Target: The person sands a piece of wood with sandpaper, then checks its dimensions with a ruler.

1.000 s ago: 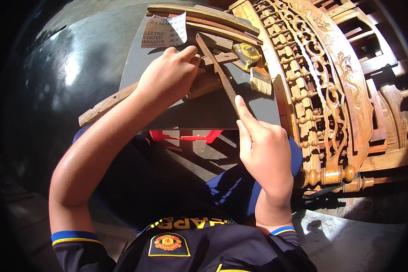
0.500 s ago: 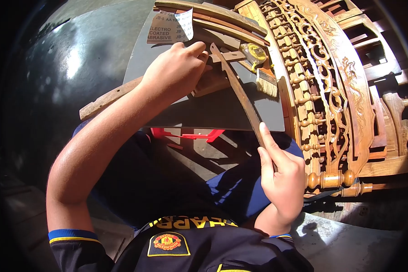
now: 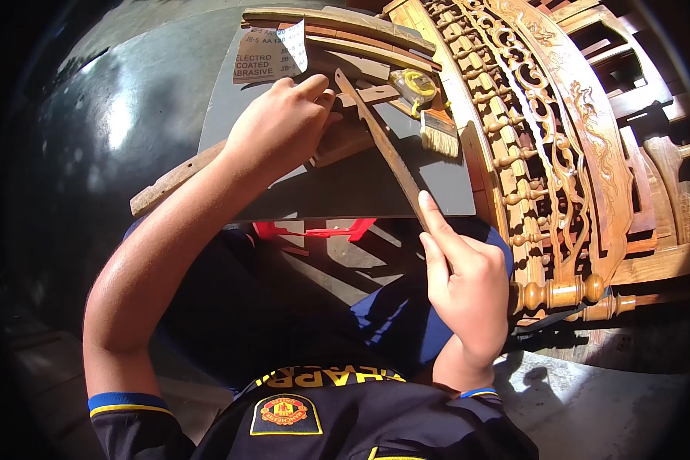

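Note:
My right hand [image 3: 468,276] is wrapped round the lower end of a long, narrow, flat brown blade [image 3: 391,157], index finger stretched along it. The far end of the blade has a small hole and a notch and lies across a thin wooden strip [image 3: 377,95]. Beside that crossing, my left hand [image 3: 287,115] is closed on the near end of the strip; its fingertips are partly hidden. A darker wooden block [image 3: 349,146] sits below the strip on the grey board [image 3: 284,195]. From under my left forearm a longer wooden piece [image 3: 176,180] sticks out leftward.
Abrasive paper [image 3: 268,57] lies at the board's far left. Curved wooden rails [image 3: 345,31] run along the back, with a tape measure [image 3: 414,86] and a brush [image 3: 440,136] at right. Carved wooden furniture [image 3: 583,138] fills the right side. Below is a red plastic frame [image 3: 314,230].
The whole view has shifted slightly, so the board and the things on it appear further left. My right hand and the blade have moved slightly up and left; both hands keep their hold.

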`<action>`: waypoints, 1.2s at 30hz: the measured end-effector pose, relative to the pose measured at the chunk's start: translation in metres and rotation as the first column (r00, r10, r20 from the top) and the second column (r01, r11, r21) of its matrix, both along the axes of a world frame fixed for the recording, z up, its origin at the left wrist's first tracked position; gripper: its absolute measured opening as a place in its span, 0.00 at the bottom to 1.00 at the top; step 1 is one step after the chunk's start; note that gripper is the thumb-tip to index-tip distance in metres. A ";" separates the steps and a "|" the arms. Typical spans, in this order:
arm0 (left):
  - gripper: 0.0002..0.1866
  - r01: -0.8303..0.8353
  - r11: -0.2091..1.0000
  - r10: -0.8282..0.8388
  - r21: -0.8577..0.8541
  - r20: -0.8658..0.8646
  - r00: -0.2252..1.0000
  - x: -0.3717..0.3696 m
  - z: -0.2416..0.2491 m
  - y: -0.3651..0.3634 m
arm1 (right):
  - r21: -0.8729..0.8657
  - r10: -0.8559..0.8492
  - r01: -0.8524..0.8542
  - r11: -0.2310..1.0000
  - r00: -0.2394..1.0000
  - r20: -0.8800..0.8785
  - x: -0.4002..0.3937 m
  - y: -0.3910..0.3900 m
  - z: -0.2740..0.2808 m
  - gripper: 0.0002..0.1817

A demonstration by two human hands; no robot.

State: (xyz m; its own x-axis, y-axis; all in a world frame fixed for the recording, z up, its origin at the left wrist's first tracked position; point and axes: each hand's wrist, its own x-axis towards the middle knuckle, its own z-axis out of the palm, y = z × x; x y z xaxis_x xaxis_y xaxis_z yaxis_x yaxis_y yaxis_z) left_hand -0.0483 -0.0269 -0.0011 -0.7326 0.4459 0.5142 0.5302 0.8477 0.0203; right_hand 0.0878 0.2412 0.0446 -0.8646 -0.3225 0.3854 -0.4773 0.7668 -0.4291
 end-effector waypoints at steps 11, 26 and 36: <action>0.11 -0.006 1.000 0.006 -0.004 0.007 1.000 -0.002 0.000 0.000 | 0.089 -0.047 0.041 0.995 0.996 0.072 0.015 0.003 0.011 0.30; 0.12 -0.030 0.999 0.030 0.020 0.013 0.999 0.000 0.002 0.000 | 0.020 -0.063 0.060 0.998 0.982 0.177 0.019 0.011 0.013 0.10; 0.11 -0.020 1.000 0.021 -0.022 0.024 0.999 -0.001 0.001 0.001 | 0.021 -0.008 0.004 1.000 0.988 0.157 -0.049 -0.020 0.002 0.06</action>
State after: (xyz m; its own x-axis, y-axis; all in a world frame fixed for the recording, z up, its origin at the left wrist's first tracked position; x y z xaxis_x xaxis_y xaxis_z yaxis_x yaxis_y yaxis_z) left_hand -0.0490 -0.0257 0.0001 -0.7538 0.4418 0.4864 0.5123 0.8587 0.0139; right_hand 0.0392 0.2212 0.0469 -0.9158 -0.3238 0.2378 -0.4007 0.7790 -0.4823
